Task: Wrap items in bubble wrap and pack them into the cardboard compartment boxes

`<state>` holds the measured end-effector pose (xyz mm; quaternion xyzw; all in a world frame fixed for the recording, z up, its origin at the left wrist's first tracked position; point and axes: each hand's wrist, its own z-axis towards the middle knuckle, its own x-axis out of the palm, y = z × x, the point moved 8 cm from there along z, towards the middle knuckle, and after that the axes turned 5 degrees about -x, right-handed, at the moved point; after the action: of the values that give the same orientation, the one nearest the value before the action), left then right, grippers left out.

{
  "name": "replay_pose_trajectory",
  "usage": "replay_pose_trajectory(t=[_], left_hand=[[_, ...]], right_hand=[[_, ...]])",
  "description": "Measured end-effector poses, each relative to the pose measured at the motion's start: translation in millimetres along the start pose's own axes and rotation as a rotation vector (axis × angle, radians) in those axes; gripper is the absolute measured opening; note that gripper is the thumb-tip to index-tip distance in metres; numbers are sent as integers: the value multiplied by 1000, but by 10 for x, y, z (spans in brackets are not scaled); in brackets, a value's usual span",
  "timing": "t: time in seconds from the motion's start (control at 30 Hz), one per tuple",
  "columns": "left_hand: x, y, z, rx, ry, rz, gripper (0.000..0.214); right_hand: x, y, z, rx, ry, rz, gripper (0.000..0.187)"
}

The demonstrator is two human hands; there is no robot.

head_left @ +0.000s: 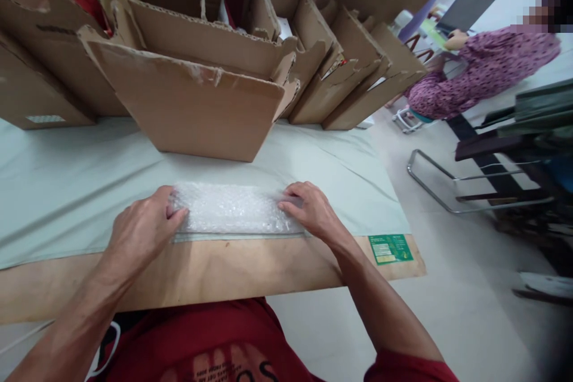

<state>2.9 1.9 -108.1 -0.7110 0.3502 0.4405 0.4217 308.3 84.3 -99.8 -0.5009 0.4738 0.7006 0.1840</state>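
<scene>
A long, flat packet of clear bubble wrap (235,209) lies near the table's front edge, its contents blurred by the plastic. My left hand (145,218) grips its left end, thumb on top and fingers curled behind. At the opposite end my right hand (308,209) pinches the wrap between thumb and fingers. Beneath the packet is a pale green cloth (89,191) that covers most of the tabletop.
Cardboard compartments (201,101) with torn rims stand along the back, some holding red and white items. A green printed card (390,249) lies at the front right corner of the wooden table edge (268,268). Beyond, a person in a pink patterned top (492,71) sits near metal-framed chairs (434,182).
</scene>
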Motion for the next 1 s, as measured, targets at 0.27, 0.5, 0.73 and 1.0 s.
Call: replay_pose_trajectory(t=[0.27,0.5,0.73,1.0], left_hand=[[-121,-31,-120,-24,-34,-257,26],[-16,127,-234,-20,-78,-460,57],[116,-31,-241,222,73,-371,28],[-545,-336,-741,513,-527,-297,21]], right_hand=[[-80,-157,-302,200,-170,436,26],[-104,-117,-579,153,-127,493,79],[10,51,-642,63,102,389,35],[-628,723,-693,-304,-337,131,25]])
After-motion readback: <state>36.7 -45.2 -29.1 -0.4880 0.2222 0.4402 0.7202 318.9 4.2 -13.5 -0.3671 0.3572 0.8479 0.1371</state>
